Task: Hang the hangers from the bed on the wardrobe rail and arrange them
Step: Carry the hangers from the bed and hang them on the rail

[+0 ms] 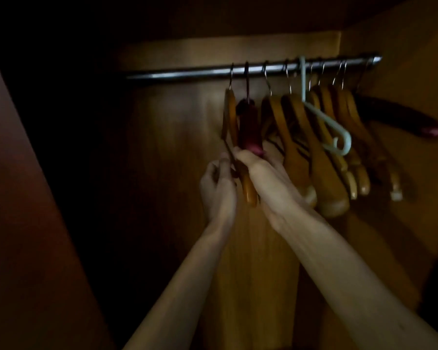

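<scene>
A metal wardrobe rail [187, 73] runs across the dim wardrobe. Several wooden hangers [321, 157] hang from its right half, with a pale plastic hanger [324, 120] among them and a dark red hanger [400, 114] at the far right. At the left end of the row hang a light wooden hanger [230, 114] and a dark red hanger [248, 130]. My left hand [218, 188] pinches the lower bar of the light wooden hanger. My right hand [266, 178] reaches to the bottom ends of these two hangers, its fingers curled round them. The picture is blurred.
The wardrobe's wooden back panel [167, 147] stands behind the rail. Its side wall [415, 46] closes the right. A reddish door or panel [23, 223] fills the left foreground. The left part of the rail carries no hangers.
</scene>
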Demonstrator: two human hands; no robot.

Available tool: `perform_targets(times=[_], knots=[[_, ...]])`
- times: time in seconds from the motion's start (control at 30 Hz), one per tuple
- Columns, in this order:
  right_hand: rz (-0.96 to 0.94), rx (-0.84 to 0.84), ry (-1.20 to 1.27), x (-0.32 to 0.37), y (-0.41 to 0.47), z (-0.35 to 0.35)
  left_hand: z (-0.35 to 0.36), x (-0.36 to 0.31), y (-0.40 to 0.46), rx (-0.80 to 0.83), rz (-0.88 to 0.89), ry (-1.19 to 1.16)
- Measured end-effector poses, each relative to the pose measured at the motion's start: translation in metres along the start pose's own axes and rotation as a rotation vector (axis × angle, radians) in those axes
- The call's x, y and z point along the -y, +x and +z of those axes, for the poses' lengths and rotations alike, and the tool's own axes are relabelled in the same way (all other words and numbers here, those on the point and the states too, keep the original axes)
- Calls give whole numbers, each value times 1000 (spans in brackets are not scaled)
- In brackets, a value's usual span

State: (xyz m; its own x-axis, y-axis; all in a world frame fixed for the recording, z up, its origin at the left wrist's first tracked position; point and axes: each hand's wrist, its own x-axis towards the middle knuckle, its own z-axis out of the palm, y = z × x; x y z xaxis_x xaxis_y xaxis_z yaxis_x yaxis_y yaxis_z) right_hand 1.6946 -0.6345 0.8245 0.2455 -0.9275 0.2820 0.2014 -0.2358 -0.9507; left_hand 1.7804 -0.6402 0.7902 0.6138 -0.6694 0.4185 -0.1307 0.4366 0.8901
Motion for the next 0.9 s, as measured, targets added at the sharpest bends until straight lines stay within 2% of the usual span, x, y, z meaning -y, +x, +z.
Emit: perform_targets(times=[0.1,0.23,0.53,0.67,0.77,0.9], knots=[[-78,-41,-68,-29,-29,1,-12,28,-19,24,-60,16],[-46,-154,-66,-87,-52,-5,-27,80,-46,147,-129,255],[449,13,-428,-257,-134,-69,-86,230,-145,560,-387,784],[684,131,-586,-342,-190,-104,-117,294,-206,882,-706,876],[887,200,-651,-391,-245,-130,-142,333,-259,1097,-883,913],[1088,165,-703,-427,-332,-166,-168,370,-329,1293,-1039,971]])
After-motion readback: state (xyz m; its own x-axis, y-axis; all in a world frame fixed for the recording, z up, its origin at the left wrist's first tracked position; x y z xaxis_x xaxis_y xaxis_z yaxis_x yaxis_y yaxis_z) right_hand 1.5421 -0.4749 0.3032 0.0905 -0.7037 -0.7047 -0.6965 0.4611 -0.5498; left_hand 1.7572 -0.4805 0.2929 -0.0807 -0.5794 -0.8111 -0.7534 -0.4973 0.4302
